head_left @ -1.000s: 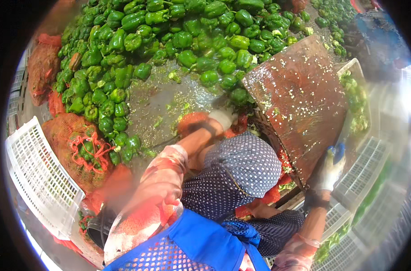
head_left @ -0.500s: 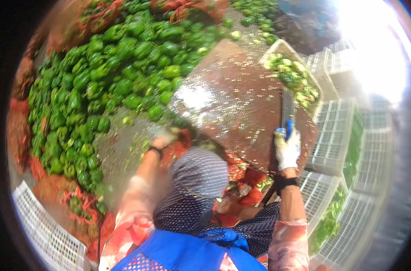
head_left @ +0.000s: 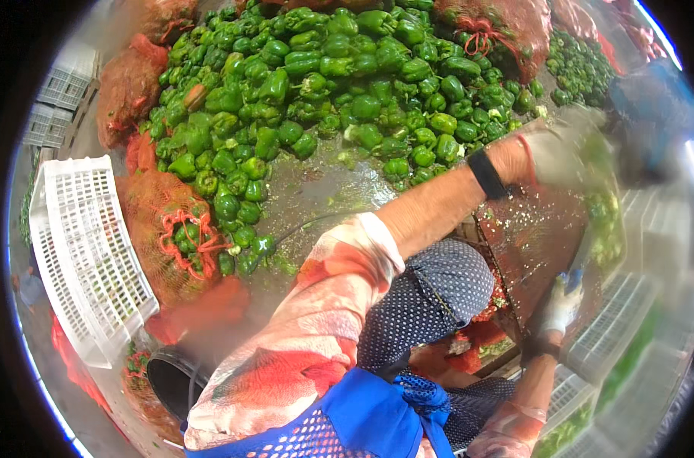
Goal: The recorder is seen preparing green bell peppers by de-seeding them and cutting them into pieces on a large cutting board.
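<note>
My right hand (head_left: 563, 308), in a white glove with blue on it, is closed around a knife. The knife's long flat blade (head_left: 581, 250) is blurred over the wet brown board (head_left: 526, 256). My left hand (head_left: 564, 156), in a pale glove, reaches across to the far right above the board's far end. Motion smears its fingers, so I cannot tell whether it holds anything. Green bell peppers (head_left: 339, 65) lie in a large heap on the floor beyond and left of my knees.
White slatted crates (head_left: 614, 324) line the right side. Another white crate (head_left: 95, 252) stands tilted at left, beside red mesh sacks (head_left: 171, 237) and a black bucket (head_left: 171, 382). More filled mesh sacks (head_left: 499, 34) border the heap. Pale chopped bits (head_left: 507, 225) litter the board.
My left hand has swung from beside the board's near left to above its far right. The view has turned leftward. My right hand still grips the knife.
</note>
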A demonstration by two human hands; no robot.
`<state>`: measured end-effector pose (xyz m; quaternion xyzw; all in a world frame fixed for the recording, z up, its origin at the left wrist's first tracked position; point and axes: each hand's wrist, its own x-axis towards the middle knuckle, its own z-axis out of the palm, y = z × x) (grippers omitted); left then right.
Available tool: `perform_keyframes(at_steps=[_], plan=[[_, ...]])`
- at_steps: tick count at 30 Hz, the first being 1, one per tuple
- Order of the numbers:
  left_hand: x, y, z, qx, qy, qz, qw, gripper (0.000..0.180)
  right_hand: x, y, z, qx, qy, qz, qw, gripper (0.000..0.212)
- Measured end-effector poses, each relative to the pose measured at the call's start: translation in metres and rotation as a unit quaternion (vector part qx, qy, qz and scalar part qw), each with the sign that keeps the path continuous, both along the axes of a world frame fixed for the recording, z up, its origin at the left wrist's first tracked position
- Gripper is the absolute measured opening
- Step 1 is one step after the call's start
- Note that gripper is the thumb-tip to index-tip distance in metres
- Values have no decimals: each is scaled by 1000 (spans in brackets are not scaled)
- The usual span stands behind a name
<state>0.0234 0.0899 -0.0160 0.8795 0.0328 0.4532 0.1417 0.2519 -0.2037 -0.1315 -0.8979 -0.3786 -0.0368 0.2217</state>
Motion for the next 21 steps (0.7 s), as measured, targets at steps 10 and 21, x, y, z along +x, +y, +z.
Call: perform_keyframes(at_steps=[10, 21], plan=[[-251, 98, -210, -575, 182, 311, 735, 65, 8, -10, 10, 31, 86, -33, 995, 61], [-295, 118, -355, -394, 398, 445, 699, 56, 3, -15, 11, 54, 96, -50, 993, 53]])
